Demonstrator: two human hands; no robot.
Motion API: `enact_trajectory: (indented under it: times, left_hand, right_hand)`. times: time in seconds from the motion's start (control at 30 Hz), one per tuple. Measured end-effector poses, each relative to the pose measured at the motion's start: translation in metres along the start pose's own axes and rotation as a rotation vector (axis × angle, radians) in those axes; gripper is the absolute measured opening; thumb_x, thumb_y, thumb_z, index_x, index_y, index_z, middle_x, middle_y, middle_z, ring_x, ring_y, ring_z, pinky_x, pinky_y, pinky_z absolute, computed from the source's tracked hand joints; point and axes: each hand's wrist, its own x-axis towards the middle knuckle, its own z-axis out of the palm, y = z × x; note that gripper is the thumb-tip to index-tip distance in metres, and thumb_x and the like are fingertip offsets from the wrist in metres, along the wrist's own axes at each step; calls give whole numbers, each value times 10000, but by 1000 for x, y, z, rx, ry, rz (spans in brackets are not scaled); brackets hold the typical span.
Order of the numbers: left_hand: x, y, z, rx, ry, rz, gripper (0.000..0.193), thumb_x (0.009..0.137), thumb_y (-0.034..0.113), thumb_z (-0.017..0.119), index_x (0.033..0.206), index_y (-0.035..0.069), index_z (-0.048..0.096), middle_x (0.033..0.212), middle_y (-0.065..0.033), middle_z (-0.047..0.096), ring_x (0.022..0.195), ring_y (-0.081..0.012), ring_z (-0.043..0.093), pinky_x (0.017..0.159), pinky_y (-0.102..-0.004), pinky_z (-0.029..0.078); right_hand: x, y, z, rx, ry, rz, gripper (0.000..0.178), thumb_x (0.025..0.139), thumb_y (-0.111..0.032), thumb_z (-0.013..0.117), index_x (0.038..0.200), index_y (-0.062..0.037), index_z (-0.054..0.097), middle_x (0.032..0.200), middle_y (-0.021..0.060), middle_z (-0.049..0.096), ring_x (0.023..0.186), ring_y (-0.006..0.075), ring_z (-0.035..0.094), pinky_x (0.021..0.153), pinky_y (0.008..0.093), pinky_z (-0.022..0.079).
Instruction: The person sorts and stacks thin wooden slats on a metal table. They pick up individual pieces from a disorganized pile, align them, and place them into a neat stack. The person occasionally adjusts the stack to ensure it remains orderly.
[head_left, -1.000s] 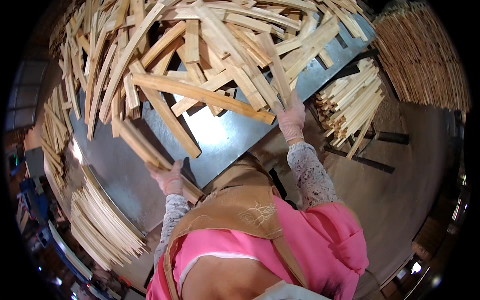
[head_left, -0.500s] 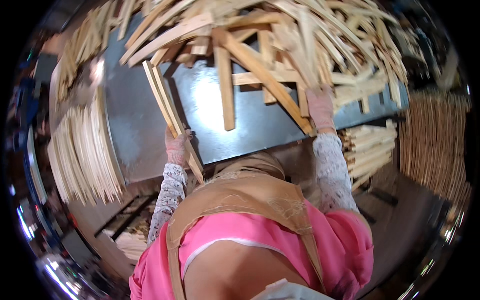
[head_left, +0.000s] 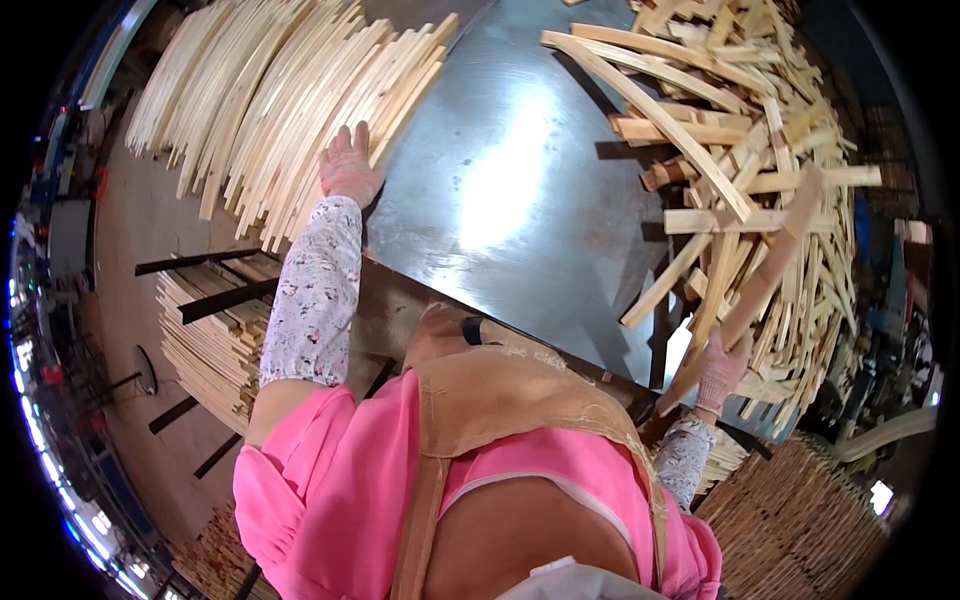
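My left hand (head_left: 350, 168), in a pink work glove, reaches to the left side of the metal table. Its fingers are spread and rest on the near end of a row of pale wooden slats (head_left: 290, 110) laid side by side. At the right, my right hand (head_left: 722, 370), gloved too, is closed round a darker wooden slat (head_left: 770, 268). That slat stands out from the loose pile of wooden pieces (head_left: 800, 330) and slants toward me across the table's near edge. Part of my right fingers is hidden behind the wood.
The shiny metal table (head_left: 420, 190) lies in front of me, its near edge at my waist. More slats (head_left: 205, 335) are stacked on dark metal bars (head_left: 230, 300) below at the left. A tall stack of brown wood (head_left: 790, 520) stands at the lower right.
My view has turned left. The slats my left hand held are out of its grip; the hand now lies open on the row. My right hand grips a slat by the pile.
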Motion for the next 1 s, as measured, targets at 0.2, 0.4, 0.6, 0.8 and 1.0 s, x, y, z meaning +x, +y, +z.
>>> enact_trajectory:
  times: [0.2,0.4,0.6,0.8,1.0]
  left_hand:
    - [0,-8,-27,-66,-153,71,880,918,513,698,1664,163,390,1665,-199,360,1559,-417,327,1276,-538,247]
    - [20,-8,-15,-272,-98,87,817,956,600,633,1603,119,502,1709,-241,350,1593,-406,293,1305,-518,209]
    - [7,-39,20,-291,-28,113,760,1007,570,594,1583,79,522,1686,-264,392,1570,-434,337,1311,-510,215]
    - [-4,43,-8,-537,60,100,678,1013,445,668,1539,32,553,1573,-241,534,1473,-416,477,1248,-477,363]
    - [-44,257,-11,-1310,-265,233,579,1086,424,606,1465,-14,613,1342,-145,709,1274,-276,654,1113,-396,496]
  right_hand:
    - [-18,-221,179,-234,-559,-275,684,884,-411,772,1441,-38,633,1214,217,758,1125,341,734,1002,452,544]
    - [-91,-286,428,-22,-660,-388,672,943,-416,692,1433,24,557,1300,331,658,1211,481,659,1074,508,520]
    - [-75,-311,407,-146,-967,-801,641,929,-416,646,1372,43,585,1204,278,676,1160,458,649,1037,514,514]
    - [159,-198,196,-717,154,-937,444,823,-228,715,1227,-59,641,1070,142,699,1010,355,667,872,487,545]
    - [161,-97,152,-614,-253,-552,459,921,-386,696,1265,-82,692,1163,224,731,1084,451,691,968,537,550]
